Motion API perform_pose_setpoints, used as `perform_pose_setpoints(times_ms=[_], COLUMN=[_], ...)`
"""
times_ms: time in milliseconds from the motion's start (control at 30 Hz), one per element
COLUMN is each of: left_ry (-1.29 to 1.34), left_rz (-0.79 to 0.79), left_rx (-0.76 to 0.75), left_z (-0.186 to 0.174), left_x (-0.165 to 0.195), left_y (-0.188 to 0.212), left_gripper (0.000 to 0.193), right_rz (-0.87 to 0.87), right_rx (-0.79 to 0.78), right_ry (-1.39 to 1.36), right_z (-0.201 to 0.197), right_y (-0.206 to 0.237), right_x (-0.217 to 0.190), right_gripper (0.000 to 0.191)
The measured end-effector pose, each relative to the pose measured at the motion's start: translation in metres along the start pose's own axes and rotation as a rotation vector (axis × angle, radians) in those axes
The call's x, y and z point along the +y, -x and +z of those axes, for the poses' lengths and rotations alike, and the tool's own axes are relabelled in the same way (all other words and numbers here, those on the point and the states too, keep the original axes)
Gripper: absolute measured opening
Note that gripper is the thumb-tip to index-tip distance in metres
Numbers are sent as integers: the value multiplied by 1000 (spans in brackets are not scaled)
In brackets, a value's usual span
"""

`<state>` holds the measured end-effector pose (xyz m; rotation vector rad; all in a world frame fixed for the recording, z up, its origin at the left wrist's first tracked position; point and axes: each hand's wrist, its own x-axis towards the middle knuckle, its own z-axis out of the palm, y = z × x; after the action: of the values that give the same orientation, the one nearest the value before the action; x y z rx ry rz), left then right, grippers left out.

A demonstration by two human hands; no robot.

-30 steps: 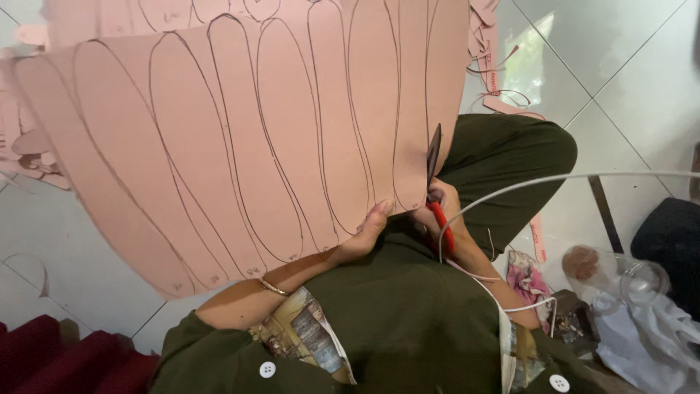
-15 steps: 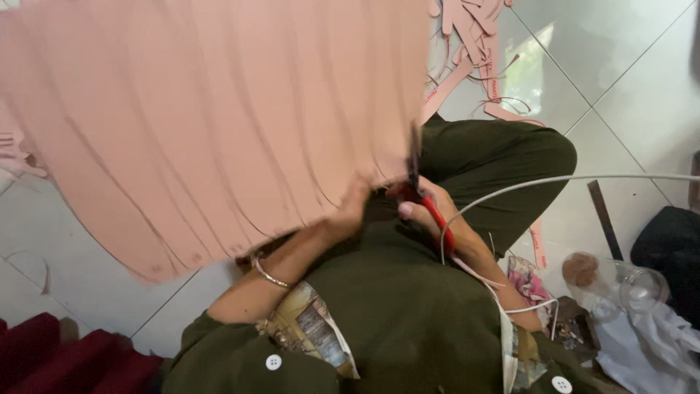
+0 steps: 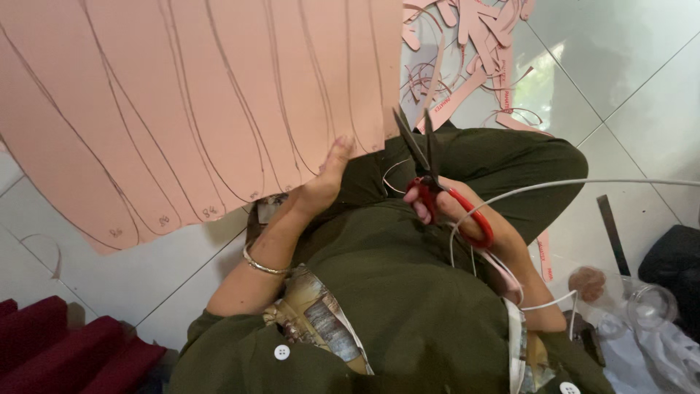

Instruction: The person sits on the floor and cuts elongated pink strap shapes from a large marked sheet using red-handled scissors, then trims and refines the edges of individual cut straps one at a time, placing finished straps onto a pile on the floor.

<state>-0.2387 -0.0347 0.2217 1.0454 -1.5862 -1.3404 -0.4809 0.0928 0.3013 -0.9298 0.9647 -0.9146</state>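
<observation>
**Scissors open at the edge of a marked pink sheet**

Overhead, a large pink sheet (image 3: 182, 109) drawn with long curved pencil outlines fills the upper left of the view. The left hand (image 3: 324, 182) grips its lower edge, thumb pressed flat on the top face and the other fingers hidden underneath, so the sheet is held up over the lap. A thin metal bangle (image 3: 264, 267) circles that wrist.

Just beside the sheet's right corner, the right hand (image 3: 445, 211) is closed through the red handles of a pair of scissors (image 3: 426, 164). The dark blades point upward and stand parted in a narrow V, with nothing caught between them; their tips sit near the sheet's edge but apart from it.

Pink offcuts (image 3: 481, 44) and thin curled strips lie scattered on the white tiled floor (image 3: 620, 66) beyond the knees. A white cable (image 3: 583, 182) arcs across the right forearm. Clear plastic containers (image 3: 649, 306) sit at the lower right, and a dark red step (image 3: 58, 350) shows at the lower left.
</observation>
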Motion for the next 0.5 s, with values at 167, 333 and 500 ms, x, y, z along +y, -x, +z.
perform_pose_setpoints(times_ms=[167, 333, 500], left_ry=[25, 7, 114], left_rz=[-27, -253, -114], left_rx=[-73, -188, -240], left_z=[-1, 0, 10], left_x=[-14, -7, 12], left_y=[5, 9, 20], left_gripper=[31, 33, 30], right_rz=[62, 25, -45], right_rx=[-1, 26, 24], right_ry=[-28, -79, -83], right_z=[0, 10, 12], right_y=[-1, -5, -17], right_x=[-7, -10, -13], right_gripper=[61, 58, 57])
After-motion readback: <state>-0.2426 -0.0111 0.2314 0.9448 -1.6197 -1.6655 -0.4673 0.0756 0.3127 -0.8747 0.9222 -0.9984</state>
